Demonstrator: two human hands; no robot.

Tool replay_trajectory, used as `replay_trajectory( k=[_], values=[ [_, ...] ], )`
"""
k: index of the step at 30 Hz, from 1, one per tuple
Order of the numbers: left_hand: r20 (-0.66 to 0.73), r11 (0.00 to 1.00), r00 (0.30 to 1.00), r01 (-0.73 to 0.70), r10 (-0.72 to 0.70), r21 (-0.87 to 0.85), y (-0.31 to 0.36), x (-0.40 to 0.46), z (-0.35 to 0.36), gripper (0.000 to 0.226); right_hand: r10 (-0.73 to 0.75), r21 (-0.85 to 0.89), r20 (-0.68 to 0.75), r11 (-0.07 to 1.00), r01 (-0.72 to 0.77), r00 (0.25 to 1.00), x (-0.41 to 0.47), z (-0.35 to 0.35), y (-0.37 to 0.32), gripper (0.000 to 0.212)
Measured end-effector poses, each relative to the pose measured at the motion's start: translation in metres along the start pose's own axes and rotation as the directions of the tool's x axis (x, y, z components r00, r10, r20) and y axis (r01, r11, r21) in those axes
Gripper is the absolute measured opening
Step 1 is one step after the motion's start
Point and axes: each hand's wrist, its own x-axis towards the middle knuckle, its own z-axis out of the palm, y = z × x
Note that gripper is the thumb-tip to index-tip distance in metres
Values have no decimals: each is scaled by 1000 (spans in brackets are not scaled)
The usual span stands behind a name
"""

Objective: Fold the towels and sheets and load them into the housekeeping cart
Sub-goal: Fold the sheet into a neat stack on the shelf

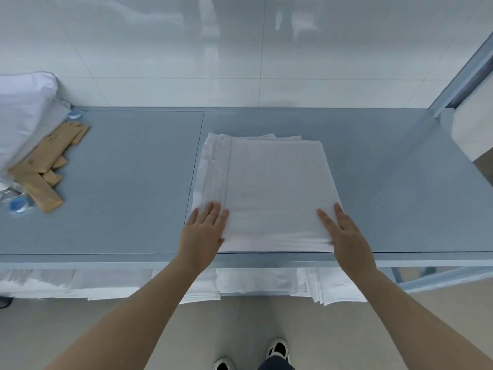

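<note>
Pressing down with left hand at 7 o'clock and right hand at 5 o'clock of the folded sheet, fingers straight and flat, likely smoothing the fold. Lying on the desk near its front edge, extending toward 12 o'clock beyond both hands.

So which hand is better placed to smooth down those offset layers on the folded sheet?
Left. The left hand lies flat on the folded sheet beside its stepped left edges; the right hand rests on the opposite, tidier side.
</note>
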Motion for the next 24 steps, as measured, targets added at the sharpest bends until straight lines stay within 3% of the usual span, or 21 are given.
replay_trajectory(
  k=[4, 6, 10, 13, 16, 19, 21, 24],
  values=[
    [126, 998, 991, 59, -54, -33, 0, -8, 16, 81, 51, 21, 25, 998, -51, 998, 0, 10, 9, 88],
    [157, 999, 986, 50, -47, -20, 1, -6, 13, 77, 55, 10, 24, 998, -55, 998, 3, 8, 9, 86],
    [49, 997, 999, 5, -1, -82, 1, 4, -2, 55, -36, 67, -56, 997, 40, 998, 16, -11, 13, 78],
    [-39, 991, 999, 33, -38, -131, 6, 6, -5, 53, -67, 84, -150, 993, 80, 986, 22, -16, 19, 79],
    [-38, 999, 999, 19, -20, -33, 15, 0, 5, 58, -48, 32, 17, 998, 48, 999, 14, 0, 22, 80],
    [-99, 995, 995, 32, -23, 89, 18, -4, 15, 59, -14, -81, 75, 997, 20, 997, 15, 5, 23, 77],
    [-119, 994, 993, 28, -15, 110, 19, -3, 18, 62, -94, -172, 84, 979, 108, 992, 18, 4, 15, 72],
    [-4, 998, 1000, 13, -12, 66, 25, 7, 19, 83, -249, -230, 180, 930, 287, 952, 16, 12, -14, 78]
  ],
)
